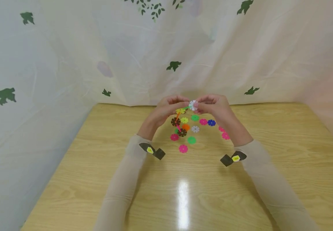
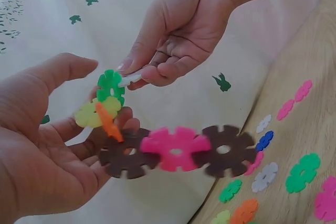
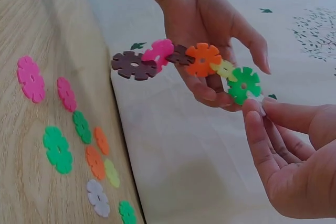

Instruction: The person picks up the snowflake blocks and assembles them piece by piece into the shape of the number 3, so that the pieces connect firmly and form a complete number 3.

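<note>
A chain of slotted plastic snowflake discs hangs in the air between both hands. Its order runs brown (image 2: 224,151), pink (image 2: 176,149), brown (image 2: 128,153), orange (image 3: 203,60), yellow (image 2: 97,113), green (image 2: 111,87). At the green end, my right hand (image 1: 216,107) pinches a white snowflake disc (image 1: 193,105) between thumb and fingers, its edge meeting the green one. My left hand (image 2: 47,140) lies behind the chain, fingers loosely bent beneath the yellow and orange discs. Its thumb stands apart from the discs in both wrist views.
Loose discs lie on the wooden table (image 1: 166,186) beneath the hands: pink (image 1: 183,148), green (image 1: 191,140), white (image 1: 195,129), blue (image 1: 211,123), orange (image 1: 186,127) and several others. A pale curtain (image 1: 143,64) with dark green printed shapes hangs behind the table.
</note>
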Tool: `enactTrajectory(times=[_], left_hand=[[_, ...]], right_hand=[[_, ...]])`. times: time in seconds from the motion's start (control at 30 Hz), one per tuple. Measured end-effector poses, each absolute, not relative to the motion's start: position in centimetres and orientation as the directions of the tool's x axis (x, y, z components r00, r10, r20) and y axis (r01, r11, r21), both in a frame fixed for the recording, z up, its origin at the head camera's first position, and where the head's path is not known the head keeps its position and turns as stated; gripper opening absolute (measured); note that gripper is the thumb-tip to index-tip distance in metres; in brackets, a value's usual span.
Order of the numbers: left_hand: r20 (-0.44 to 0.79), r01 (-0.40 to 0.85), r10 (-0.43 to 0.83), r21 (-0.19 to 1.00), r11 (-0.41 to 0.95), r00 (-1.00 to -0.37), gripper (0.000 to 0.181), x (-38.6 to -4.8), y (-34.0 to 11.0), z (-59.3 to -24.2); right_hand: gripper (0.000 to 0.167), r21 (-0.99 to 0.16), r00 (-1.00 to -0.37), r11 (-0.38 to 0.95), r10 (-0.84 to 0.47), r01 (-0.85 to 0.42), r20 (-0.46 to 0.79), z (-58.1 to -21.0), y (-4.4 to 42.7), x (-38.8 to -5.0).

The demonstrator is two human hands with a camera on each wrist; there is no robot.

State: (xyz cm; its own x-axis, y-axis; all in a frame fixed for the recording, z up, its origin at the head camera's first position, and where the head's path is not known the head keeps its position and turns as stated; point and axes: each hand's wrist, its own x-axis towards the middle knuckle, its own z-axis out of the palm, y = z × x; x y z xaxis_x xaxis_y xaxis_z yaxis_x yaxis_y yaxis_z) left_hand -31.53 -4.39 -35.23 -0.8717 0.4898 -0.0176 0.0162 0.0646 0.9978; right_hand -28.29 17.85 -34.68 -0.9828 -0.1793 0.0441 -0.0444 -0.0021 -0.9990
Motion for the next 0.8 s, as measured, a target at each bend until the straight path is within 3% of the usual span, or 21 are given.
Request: enactTrajectory(times=[0.5, 0.8], left_hand=[[-0.107, 0.007, 0.514, 0.977, 0.215, -0.851, 0.017, -31.9, -4.8, -36.1], [-0.125, -0.028, 0.435, 0.974, 0.223, -0.892, 0.017, -32.3, -5.7, -36.1]], right_hand=[[0.023, -0.983, -0.939, 0.183, -0.338, -0.003, -0.060, -35.2, 18.0, -28.7], [0.034, -0.926, -0.855, 0.377, -0.486, -0.019, -0.180, -37.1, 18.3, -28.7]])
